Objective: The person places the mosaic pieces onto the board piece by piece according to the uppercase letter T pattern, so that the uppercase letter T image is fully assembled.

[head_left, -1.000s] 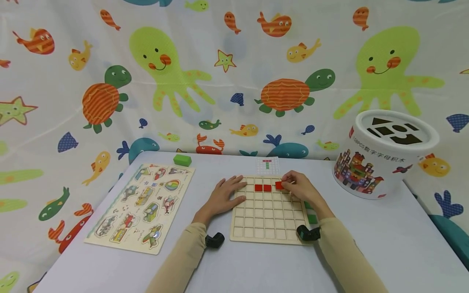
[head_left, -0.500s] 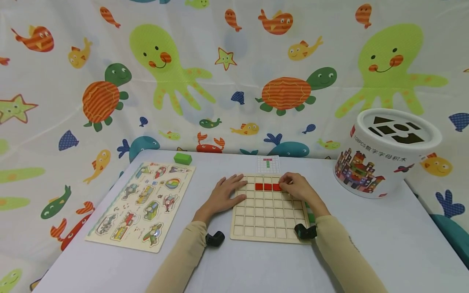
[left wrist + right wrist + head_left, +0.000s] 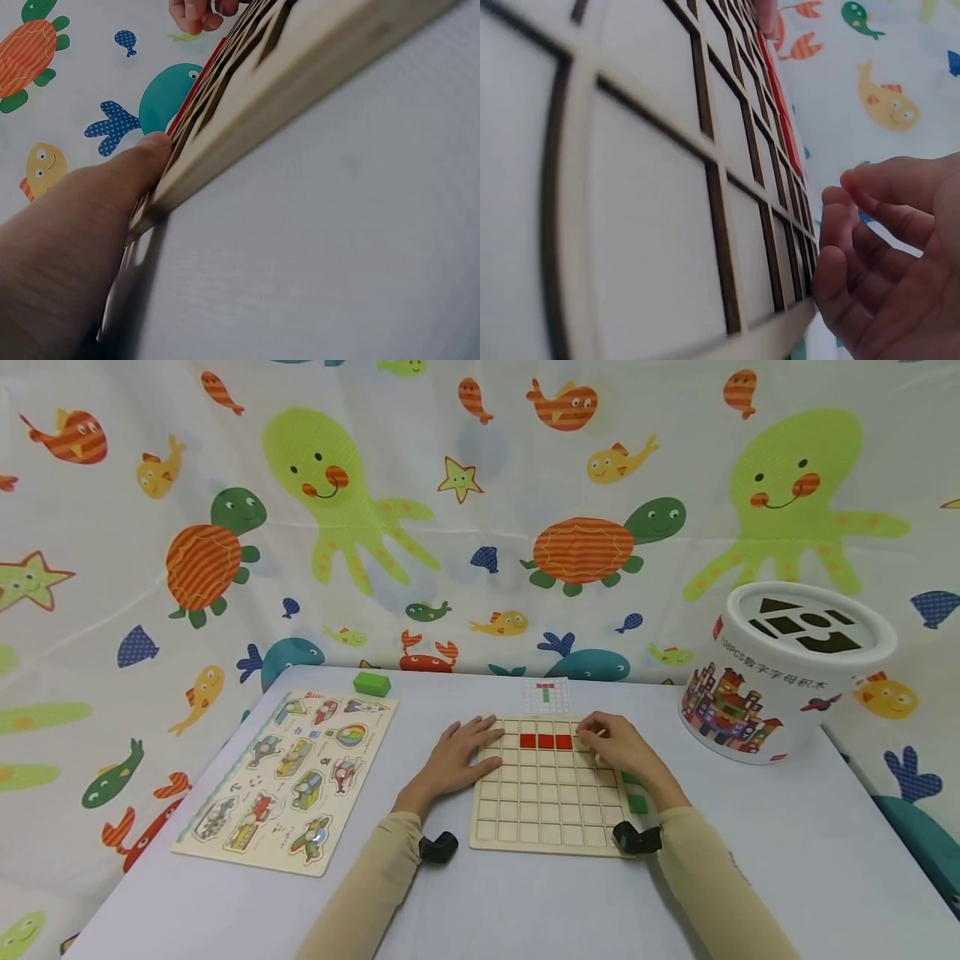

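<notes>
A wooden grid board [image 3: 538, 814] lies on the table between both hands. Three red square tiles [image 3: 546, 742] sit side by side in its second row from the far edge. My left hand [image 3: 457, 758] rests on the board's far left side with fingers spread; in the left wrist view its thumb [image 3: 146, 154] touches the edge. Just right of the red tiles is my right hand [image 3: 618, 747], its fingers loosely bent; the right wrist view shows nothing in its fingers [image 3: 836, 262]. Green tiles [image 3: 637, 803] lie along the board's right edge, partly hidden by the right arm.
Behind the board lies a card [image 3: 546, 696] printed with a grid and a red-and-green T. A picture puzzle board [image 3: 243, 793] is at left, with a green block [image 3: 372, 684] beyond it. A white bucket [image 3: 783, 710] stands at back right, before a patterned cloth.
The third red tile has gone from the right hand's fingers into the row beside the other two. The right hand has let go and drawn slightly right. My left hand stays put.
</notes>
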A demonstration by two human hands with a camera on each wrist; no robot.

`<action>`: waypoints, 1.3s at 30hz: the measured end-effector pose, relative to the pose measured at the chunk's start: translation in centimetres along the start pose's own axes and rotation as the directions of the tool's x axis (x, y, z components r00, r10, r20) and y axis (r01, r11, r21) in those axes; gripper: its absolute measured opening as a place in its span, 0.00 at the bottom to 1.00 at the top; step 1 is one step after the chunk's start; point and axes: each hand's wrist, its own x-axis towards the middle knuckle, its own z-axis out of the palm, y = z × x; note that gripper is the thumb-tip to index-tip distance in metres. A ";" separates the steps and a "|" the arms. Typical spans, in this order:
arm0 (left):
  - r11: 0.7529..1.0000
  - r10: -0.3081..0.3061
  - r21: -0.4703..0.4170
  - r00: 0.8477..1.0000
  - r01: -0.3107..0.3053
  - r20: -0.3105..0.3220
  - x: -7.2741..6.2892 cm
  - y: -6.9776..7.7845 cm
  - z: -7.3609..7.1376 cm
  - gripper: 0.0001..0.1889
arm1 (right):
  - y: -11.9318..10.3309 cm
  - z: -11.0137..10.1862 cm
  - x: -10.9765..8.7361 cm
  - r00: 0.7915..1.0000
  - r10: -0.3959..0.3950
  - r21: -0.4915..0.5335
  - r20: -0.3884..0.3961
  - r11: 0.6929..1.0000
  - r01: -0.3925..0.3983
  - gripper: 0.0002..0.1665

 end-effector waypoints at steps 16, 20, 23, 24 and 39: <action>1.000 -0.008 0.006 1.000 0.008 -0.006 0.0 -0.4 0.2 0.29 | 1.5 -3.2 -3.3 1.000 -0.015 -0.098 -0.003 0.995 0.014 0.14; 1.000 -0.011 0.002 1.000 0.011 -0.005 0.0 -0.4 0.2 0.29 | 2.3 -3.5 -4.2 1.000 -0.009 -0.124 -0.005 0.992 0.009 0.13; 1.000 -0.014 -0.004 1.000 0.014 0.002 0.0 -0.3 0.3 0.29 | 2.6 -3.7 -5.1 1.000 -0.001 -0.137 -0.004 0.991 0.001 0.13; 1.000 -0.013 -0.008 1.000 0.013 0.005 0.1 -0.3 0.3 0.29 | 2.6 -3.7 -5.4 1.000 0.003 -0.145 -0.007 0.989 -0.004 0.12; 1.000 -0.006 -0.009 1.000 0.006 0.002 0.0 -0.1 0.0 0.29 | 3.7 -4.2 -8.4 0.999 0.028 -0.243 -0.031 0.969 -0.035 0.12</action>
